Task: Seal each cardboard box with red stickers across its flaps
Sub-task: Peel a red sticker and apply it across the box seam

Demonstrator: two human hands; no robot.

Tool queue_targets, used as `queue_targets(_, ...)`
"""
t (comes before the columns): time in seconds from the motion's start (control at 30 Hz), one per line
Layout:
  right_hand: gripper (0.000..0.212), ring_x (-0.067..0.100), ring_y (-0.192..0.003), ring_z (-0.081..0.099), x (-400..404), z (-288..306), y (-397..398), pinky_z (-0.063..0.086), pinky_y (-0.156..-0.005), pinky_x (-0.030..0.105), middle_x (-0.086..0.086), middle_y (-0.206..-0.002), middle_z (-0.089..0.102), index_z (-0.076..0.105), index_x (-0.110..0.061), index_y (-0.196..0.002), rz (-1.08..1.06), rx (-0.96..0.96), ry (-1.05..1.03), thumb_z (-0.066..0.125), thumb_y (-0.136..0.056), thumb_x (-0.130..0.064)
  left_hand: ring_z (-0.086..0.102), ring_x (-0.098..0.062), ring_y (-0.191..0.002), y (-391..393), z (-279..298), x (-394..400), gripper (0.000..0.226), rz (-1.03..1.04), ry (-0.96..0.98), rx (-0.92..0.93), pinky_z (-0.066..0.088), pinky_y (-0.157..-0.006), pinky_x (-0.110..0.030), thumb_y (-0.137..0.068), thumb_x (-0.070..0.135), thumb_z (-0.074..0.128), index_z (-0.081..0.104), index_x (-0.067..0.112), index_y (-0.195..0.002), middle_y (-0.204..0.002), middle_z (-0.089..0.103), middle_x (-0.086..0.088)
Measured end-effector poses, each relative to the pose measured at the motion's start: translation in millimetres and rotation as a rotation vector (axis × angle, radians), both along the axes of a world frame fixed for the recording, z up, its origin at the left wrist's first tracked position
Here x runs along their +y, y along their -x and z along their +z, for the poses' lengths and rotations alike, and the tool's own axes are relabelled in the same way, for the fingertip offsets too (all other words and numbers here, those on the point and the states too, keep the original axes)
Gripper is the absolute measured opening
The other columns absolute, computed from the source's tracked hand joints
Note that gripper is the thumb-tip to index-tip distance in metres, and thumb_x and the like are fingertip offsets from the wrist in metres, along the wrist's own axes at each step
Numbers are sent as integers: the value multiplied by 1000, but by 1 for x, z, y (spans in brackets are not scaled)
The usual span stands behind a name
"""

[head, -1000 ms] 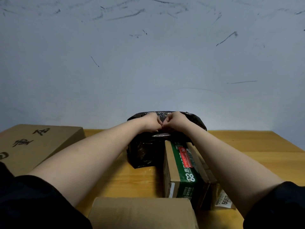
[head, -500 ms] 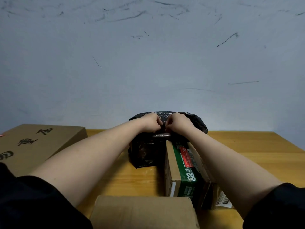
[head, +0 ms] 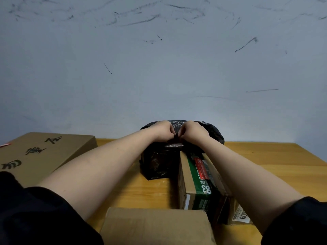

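A wooden worktop sits against a scuffed pale wall. At far left lies the biggest cardboard box, flat and brown with black characters on its lid and a scrap of red at its left edge. A plain brown box sits nearest, at the bottom centre. Right of centre a narrower box with a green printed band runs its long axis from near to far, a red label on top. At its far end sits a black plastic bag. The left hand and right hand, fingers curled, meet on top of the bag, pinching something between them; what it is I cannot tell.
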State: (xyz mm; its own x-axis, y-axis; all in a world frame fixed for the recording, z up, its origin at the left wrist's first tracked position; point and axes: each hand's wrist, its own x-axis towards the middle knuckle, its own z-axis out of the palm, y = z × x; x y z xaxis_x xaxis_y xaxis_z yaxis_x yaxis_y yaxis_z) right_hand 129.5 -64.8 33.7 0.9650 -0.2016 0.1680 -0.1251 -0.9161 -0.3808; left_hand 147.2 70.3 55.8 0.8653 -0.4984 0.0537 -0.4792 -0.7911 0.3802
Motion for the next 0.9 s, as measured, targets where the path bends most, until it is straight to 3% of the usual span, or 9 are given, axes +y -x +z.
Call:
queue_targets(0.17,12,27,-101,62,-2,5,6,44,-72,30,5,-106,68,67,-24,-98,-37,-145,14,62,-88,-26,64,-20,-98,2,3,4,28,29,27,5,47,-83,-25,-88,8,50,71,16,-106,-98,71,-6)
queue_targets(0.27,16,28,-103,62,-2,12,15,45,-76,32,5,-108,68,69,-24,-101,-21,-165,19,56,-91,-21,66,-23,-99,8,9,8,25,45,69,1,50,-89,-29,-89,9,52,71,14,-104,-107,71,-8)
queue_targets(0.4,9,25,-97,64,2,28,37,45,-73,30,2,-100,70,67,-26,-90,4,-175,-4,61,-86,-22,67,-24,-95,25,22,13,21,52,115,-11,51,-81,-28,-88,12,53,70,15,-100,-103,71,-9)
queue_targets(0.5,8,23,-86,67,4,43,61,53,-76,33,0,-87,72,62,-26,-79,11,-206,-29,58,-86,-26,68,-26,-95,45,34,14,21,53,150,-28,54,-87,-34,-86,13,53,70,15,-97,-101,72,-10)
queue_targets(0.63,11,17,-76,68,-3,61,104,56,-77,39,-3,-72,71,61,-26,-76,16,-249,-59,59,-86,-27,66,-24,-94,81,49,14,21,54,180,-92,53,-84,-32,-86,15,52,70,17,-94,-93,70,-5)
queue_targets(0.83,12,15,-70,69,-27,71,173,57,-77,40,-2,-72,71,61,-26,-74,-7,-271,-95,60,-86,-24,69,-20,-81,143,57,-5,19,-3,201,-149,55,-81,-32,-86,16,53,71,13,-89,-72,69,0)
queue_targets(0.9,10,13,-68,69,-37,69,195,57,-78,39,-2,-72,72,63,-24,-76,-17,-268,-122,60,-86,-23,69,-20,-83,163,57,-16,17,-40,216,-141,55,-83,-34,-87,18,53,70,14,-91,-80,72,-2)
